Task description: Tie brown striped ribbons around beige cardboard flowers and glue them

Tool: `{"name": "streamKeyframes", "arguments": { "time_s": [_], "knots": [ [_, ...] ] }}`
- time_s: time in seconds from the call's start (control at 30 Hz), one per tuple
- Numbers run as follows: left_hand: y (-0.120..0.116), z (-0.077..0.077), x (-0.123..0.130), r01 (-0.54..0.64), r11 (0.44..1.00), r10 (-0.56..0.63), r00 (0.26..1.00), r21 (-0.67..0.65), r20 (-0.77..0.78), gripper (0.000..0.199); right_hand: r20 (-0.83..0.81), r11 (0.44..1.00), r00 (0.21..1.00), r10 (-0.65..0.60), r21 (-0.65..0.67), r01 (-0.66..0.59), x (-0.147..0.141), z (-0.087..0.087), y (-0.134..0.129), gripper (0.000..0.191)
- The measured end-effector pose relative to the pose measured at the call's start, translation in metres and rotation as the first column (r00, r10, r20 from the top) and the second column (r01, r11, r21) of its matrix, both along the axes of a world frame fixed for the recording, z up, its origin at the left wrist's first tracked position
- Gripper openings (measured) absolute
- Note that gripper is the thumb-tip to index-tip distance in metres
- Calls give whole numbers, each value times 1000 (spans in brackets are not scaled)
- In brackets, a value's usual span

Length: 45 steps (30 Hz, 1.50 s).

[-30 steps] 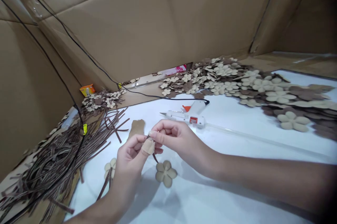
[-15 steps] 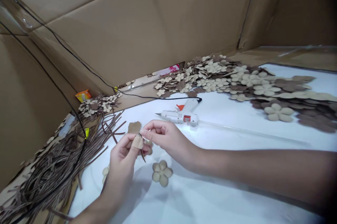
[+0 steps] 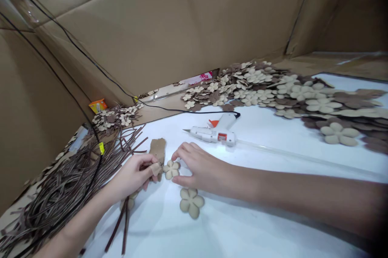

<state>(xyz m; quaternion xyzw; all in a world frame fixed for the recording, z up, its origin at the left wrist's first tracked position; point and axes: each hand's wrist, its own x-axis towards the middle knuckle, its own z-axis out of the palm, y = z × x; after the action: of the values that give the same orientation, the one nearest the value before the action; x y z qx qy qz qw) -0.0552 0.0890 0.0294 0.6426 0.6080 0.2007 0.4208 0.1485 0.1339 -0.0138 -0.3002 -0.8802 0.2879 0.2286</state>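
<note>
Left hand (image 3: pixel 138 175) has its fingers curled in against the thumb, which wears a tan covering; whether they grip anything, I cannot tell. Right hand (image 3: pixel 198 167) is spread, thumb and forefinger apart on either side of a small beige flower (image 3: pixel 172 170), whose left edge lies just beside the left fingertips.

From the left, a tangle of brown strips (image 3: pixel 63 185) covers that side, a black cord (image 3: pixel 96 169) with a yellow tag (image 3: pixel 101 148) running over it. Behind it stand an orange box (image 3: pixel 98 105) and, just beside that, a heap of small flowers (image 3: pixel 117 116). Below the left hand lies another flower (image 3: pixel 129 202), partly hidden, with two loose strips (image 3: pixel 125 229) trailing towards the near edge. Cardboard (image 3: pixel 157 147) sits behind the left fingers on the white table (image 3: pixel 242 225). Nearer than the small flower is a larger beige one (image 3: pixel 192 202).

Beyond the right hand lies a white glue gun (image 3: pixel 212 134), nozzle pointing left, a clear stick (image 3: pixel 281 151) extending from its back. Farther right spreads a big pile of beige and brown flowers (image 3: pixel 273 90).
</note>
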Motion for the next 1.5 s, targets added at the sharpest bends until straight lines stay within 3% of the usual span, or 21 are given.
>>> {"name": "streamKeyframes", "arguments": {
  "time_s": [0.1,0.3,0.47,0.63,0.73,0.97,1.17,1.23,1.37,1.5],
  "knots": [
    [9,5,-1,78,997,-78,993,-10,-84,23,42,999,999,28,44,-30,0,0,3,29],
    [16,7,4,144,984,-153,985,-106,-85,14,116,990,984,133,35,-138,1,9,6,24],
    [12,3,8,133,984,-148,980,-117,-133,14,67,979,979,194,47,-197,1,10,9,41],
    [13,4,9,143,985,-161,966,-100,-204,17,-69,997,997,43,-65,-47,1,13,11,24],
    [17,8,9,196,974,-218,942,-112,-254,16,6,996,1000,7,-85,-7,-1,16,7,12],
    [28,15,9,299,930,-342,917,-213,-205,17,141,998,989,55,-32,-51,-3,15,3,21],
    [25,11,9,258,946,-300,926,-197,-227,14,122,991,984,130,1,-131,-3,10,11,27],
    [22,8,10,241,952,-279,936,-187,-213,14,74,993,991,114,-4,-114,-3,12,12,28],
    [19,5,11,204,965,-228,963,-167,-144,13,48,998,997,59,-38,-57,-2,19,11,12],
    [15,8,16,178,972,-192,978,-157,-80,13,37,991,999,9,-134,-4,-1,25,8,15]
  ]
}}
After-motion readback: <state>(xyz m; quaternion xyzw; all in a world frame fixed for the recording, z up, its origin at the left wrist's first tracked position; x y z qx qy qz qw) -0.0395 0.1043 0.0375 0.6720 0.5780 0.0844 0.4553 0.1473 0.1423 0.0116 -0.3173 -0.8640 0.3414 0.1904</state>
